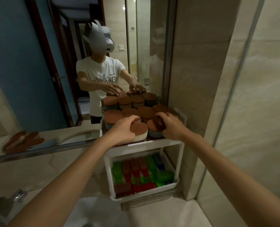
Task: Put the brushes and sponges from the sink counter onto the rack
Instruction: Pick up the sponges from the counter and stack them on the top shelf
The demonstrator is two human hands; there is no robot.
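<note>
A white two-tier rack (181, 145) stands on the counter against the mirror. Its top shelf holds several sponges with brown scouring tops. My left hand (123, 130) grips a white sponge with a brown top (140, 131) at the shelf's front edge. My right hand (169, 124) grips a blue sponge with a brown top (154, 128) beside it on the right. The lower tier (113, 196) is filled with green, red and blue brushes (140, 172) lying side by side.
The mirror (37, 79) behind the rack reflects a person, the sponges and a door. A chrome tap (13, 199) sits at the lower left above the white basin (93, 213). A tiled wall and a glass panel (250, 112) close in the right side.
</note>
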